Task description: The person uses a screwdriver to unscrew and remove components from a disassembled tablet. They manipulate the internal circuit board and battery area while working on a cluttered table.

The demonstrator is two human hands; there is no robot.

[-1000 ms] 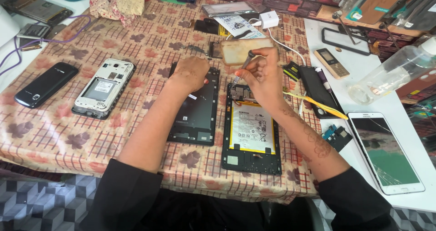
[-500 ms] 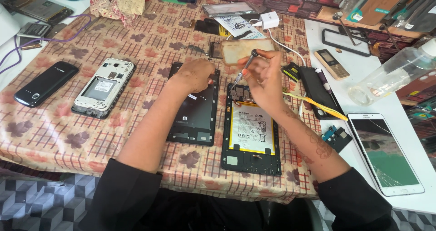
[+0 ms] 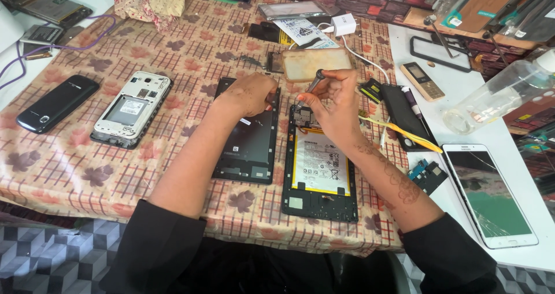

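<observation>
1. Now the right hand (image 3: pixel 335 100) is closed around a thin screwdriver (image 3: pixel 315 81), gripping it with the fingers; the tool is tilted and its dark handle rises above the knuckles.
2. Its tip goes down to the top part of the opened tablet (image 3: pixel 319 167), where a small circuit board is visible. I cannot tell if the tip touches a screw, because the hand covers that place.
3. This opened tablet lies flat on the patterned tablecloth (image 3: pixel 173 57), in front of the person, and a big white battery with a yellow edge fills its middle.
4. The left hand (image 3: pixel 250 94) rests with curled fingers on the top end of a black back cover (image 3: pixel 245 138). It presses on it but holds nothing inside the fingers.
5. The back cover lies just beside the opened tablet, on its left side, the two nearly parallel.
6. Farther left lie a white phone without its back (image 3: pixel 133 110) and a black phone (image 3: pixel 58 103), well apart from the hands.
7. At the right, on the white table (image 3: pixel 462 91), a white tablet with cracked screen (image 3: pixel 488 193) lies flat.
</observation>
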